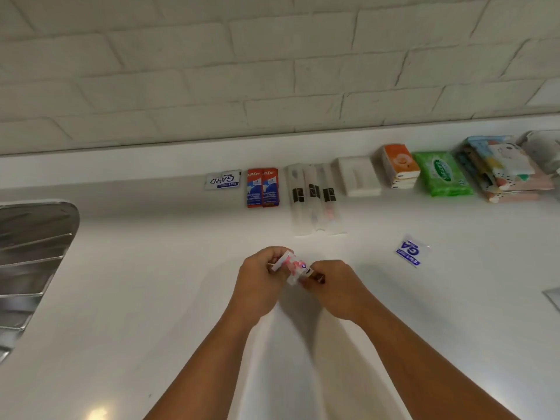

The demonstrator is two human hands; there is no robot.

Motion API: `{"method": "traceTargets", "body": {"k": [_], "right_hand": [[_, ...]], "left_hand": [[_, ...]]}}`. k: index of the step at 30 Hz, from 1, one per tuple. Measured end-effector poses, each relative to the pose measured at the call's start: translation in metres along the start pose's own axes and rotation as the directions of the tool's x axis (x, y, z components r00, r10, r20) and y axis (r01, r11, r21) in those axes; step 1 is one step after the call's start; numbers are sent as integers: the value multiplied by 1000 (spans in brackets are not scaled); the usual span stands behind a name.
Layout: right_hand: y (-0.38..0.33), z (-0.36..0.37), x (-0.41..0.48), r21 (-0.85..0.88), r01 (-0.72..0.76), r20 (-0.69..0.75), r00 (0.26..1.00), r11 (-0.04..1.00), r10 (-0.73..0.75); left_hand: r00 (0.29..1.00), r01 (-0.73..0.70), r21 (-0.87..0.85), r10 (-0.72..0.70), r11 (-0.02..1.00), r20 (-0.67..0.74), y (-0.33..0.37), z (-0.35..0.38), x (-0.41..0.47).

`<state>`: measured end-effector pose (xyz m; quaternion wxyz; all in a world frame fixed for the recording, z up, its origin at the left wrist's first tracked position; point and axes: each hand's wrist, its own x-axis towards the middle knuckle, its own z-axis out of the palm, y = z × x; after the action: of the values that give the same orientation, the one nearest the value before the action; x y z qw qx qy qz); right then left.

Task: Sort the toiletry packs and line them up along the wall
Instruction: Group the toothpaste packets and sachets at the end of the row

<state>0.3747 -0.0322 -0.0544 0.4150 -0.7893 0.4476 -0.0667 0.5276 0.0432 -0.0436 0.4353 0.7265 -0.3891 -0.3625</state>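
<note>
My left hand [257, 283] and my right hand [336, 286] together pinch small white and pink sachets [292, 266] above the middle of the white counter. Along the wall stand a row: white and blue sachets [223, 180], two red toothpaste boxes [262, 187], three clear toothbrush packs [315, 198], a white soap box [359, 177], orange tissue packs [400, 166], a green wipes pack [442, 174] and a stack of patterned tissue packs [503, 169]. One loose blue and white sachet [410, 251] lies apart, to the right of my hands.
A steel sink drainer [33, 253] is sunk into the counter at the left. A clear wrapped item [542, 150] sits at the far right by the wall. A grey corner of something [553, 297] shows at the right edge.
</note>
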Motion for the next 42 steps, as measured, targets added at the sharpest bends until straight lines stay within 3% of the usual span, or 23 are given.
{"method": "traceTargets", "body": {"k": [4,7,10,13,16,18,20,22,25,28,33,42], "right_hand": [[-35,17,21,180,68,-130,990,981,-45],[-63,29,47,243,91,-144,988,966,-57],[-87,42,75,384,76,-145,989,920,-22],[-108,57,102,549,56,-156,987,834,36],[-121,70,129,536,70,-162,987,841,21],[-125,75,148,448,87,-168,986,890,-12],[-126,75,167,199,137,-218,972,970,-92],[-126,70,184,-84,179,-271,943,980,-195],[-124,61,214,-415,241,-233,904,877,-359],[-122,56,243,-616,256,-131,899,745,-417],[-125,55,265,-695,259,-90,894,671,-439],[-119,59,278,-719,230,-76,912,656,-403]], "left_hand": [[999,-53,42,52,998,2,-4,-37,21],[992,-80,-5,80,997,-95,-7,-66,40],[983,-45,-128,21,991,-183,-10,-90,58],[986,-22,-147,-3,989,-169,-27,-111,74],[977,3,-183,-42,983,-209,-41,-128,89],[972,22,-198,-68,980,-225,-47,-139,104],[964,26,-184,-73,983,-256,-53,-149,125],[950,41,-159,-88,986,-300,-59,-158,148],[917,91,-153,-143,984,-372,-67,-169,185],[902,95,-94,-126,991,-413,-72,-170,216],[897,103,-2,-94,995,-431,-75,-166,245],[892,102,137,-29,985,-452,-80,-160,246]]}}
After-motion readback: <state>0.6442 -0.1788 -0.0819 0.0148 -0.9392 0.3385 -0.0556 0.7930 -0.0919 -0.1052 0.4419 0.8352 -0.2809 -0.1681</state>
